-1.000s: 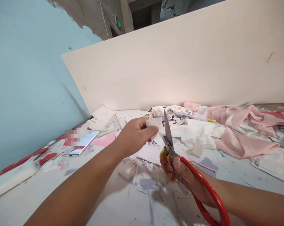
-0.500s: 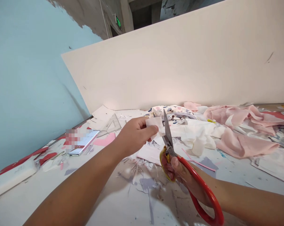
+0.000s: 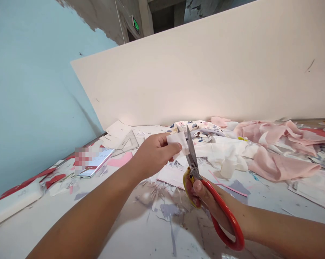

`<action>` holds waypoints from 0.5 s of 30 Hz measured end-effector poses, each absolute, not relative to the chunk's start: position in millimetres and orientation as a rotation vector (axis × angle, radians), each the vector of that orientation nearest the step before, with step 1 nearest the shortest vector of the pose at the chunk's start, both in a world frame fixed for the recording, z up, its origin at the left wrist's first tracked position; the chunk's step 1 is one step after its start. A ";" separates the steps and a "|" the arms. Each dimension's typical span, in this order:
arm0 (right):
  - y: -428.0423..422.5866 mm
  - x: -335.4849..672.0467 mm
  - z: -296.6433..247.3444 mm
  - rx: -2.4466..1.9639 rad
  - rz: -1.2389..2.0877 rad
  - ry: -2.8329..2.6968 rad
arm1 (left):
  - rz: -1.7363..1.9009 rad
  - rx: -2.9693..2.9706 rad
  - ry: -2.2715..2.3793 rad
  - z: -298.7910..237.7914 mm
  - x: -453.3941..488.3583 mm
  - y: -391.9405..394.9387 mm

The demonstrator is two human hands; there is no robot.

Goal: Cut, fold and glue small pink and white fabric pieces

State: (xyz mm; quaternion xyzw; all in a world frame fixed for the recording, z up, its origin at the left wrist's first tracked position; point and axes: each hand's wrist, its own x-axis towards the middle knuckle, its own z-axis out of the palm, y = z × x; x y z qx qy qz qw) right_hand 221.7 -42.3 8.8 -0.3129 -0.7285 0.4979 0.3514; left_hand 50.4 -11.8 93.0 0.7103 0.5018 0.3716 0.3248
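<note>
Between thumb and fingers, my left hand (image 3: 157, 153) pinches a small white piece (image 3: 178, 140), paper or cloth, I cannot tell which. My right hand (image 3: 205, 194) grips a pair of scissors (image 3: 192, 153) with red and yellow handles, blades pointing up and away from me. The blades lie at the right edge of the white piece and are partly apart. Below both hands, thin cut shreds (image 3: 157, 194) and grey scraps are scattered on the white table (image 3: 135, 230).
A phone (image 3: 97, 163) lies left, beside a clear set square (image 3: 128, 141) and a pink sheet (image 3: 120, 159). Floral fabric (image 3: 202, 127) and pink cloth (image 3: 281, 163) are heaped behind and to the right. A white board (image 3: 192, 72) stands along the back.
The red handle of the scissors has swung up and inward toward the yellow one, so the blades are closer together. My left hand holds the white piece almost still.
</note>
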 end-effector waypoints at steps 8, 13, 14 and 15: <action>-39.9 222.3 1.6 -0.805 1.288 -1.913 | 0.985 1.863 1.298 94.4 50.2 -11.5; -40.0 221.1 3.3 -0.775 1.244 -1.931 | 0.981 1.875 1.294 93.8 49.6 -12.7; -40.1 220.9 3.4 -0.777 1.240 -1.936 | 0.978 1.877 1.292 93.9 49.4 -13.0; -40.1 220.8 3.2 -0.785 1.238 -1.941 | 0.974 1.877 1.290 94.1 49.2 -13.2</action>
